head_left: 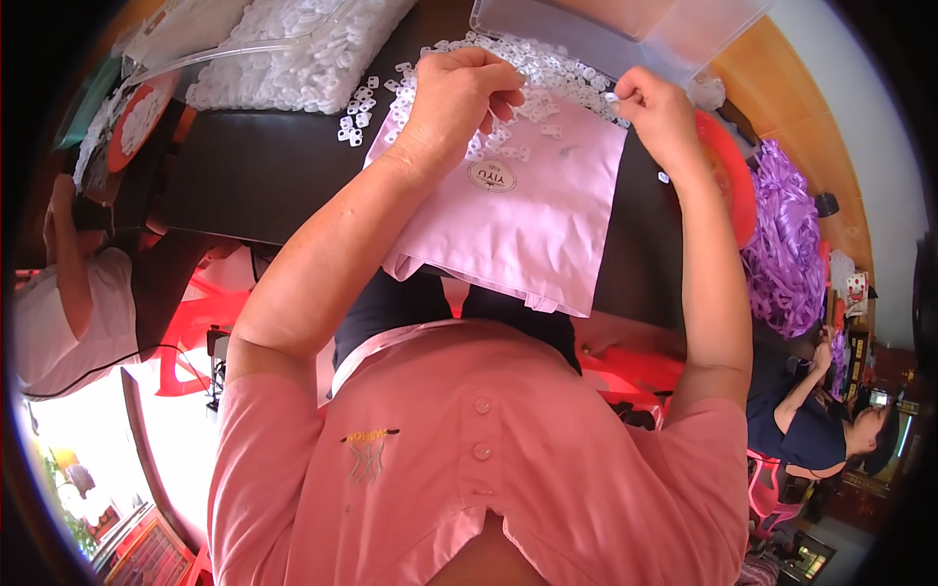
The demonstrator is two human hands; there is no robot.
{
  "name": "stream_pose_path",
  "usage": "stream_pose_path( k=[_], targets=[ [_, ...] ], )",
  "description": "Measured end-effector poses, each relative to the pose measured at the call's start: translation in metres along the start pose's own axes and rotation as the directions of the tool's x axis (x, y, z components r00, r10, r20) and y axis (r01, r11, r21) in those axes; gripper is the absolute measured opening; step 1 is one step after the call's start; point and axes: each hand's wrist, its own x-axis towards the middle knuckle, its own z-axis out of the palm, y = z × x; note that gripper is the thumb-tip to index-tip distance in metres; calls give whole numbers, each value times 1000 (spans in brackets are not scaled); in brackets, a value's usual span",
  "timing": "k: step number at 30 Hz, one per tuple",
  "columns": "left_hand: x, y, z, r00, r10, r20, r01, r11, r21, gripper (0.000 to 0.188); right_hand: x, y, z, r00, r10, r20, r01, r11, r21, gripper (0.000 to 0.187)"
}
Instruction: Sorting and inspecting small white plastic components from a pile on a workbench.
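Note:
My right hand (657,109) pinches a small white plastic piece (613,98) between thumb and fingertips, above the right side of a heap of similar pieces. My left hand (464,93) hangs over the same heap with its fingers curled in; whatever they hold, if anything, is hidden. The heap of small white plastic pieces (562,73), each with a dark spot or hole, spreads across the far part of a pink cloth (528,225). That cloth bears a round printed mark and drapes over the near edge of the dark table (230,181).
A large clear bag (283,59) full of white pieces lies at the far left, a clear plastic bin (586,39) at the back. On the right are a red plate (723,176) and a purple ribbon bundle (782,239). People sit at left (83,303) and right (806,420).

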Motion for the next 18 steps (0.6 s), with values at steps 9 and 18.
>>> stream_pose_path(
  k=[9,18],
  targets=[
    [3,-3,1,1000,-1,20,0,1000,21,12,-26,7,19,963,-260,-73,238,946,-219,10],
    [2,-4,1,1000,5,25,-5,1000,0,11,-33,-18,17,992,-120,-48,101,950,-294,13]
  ],
)
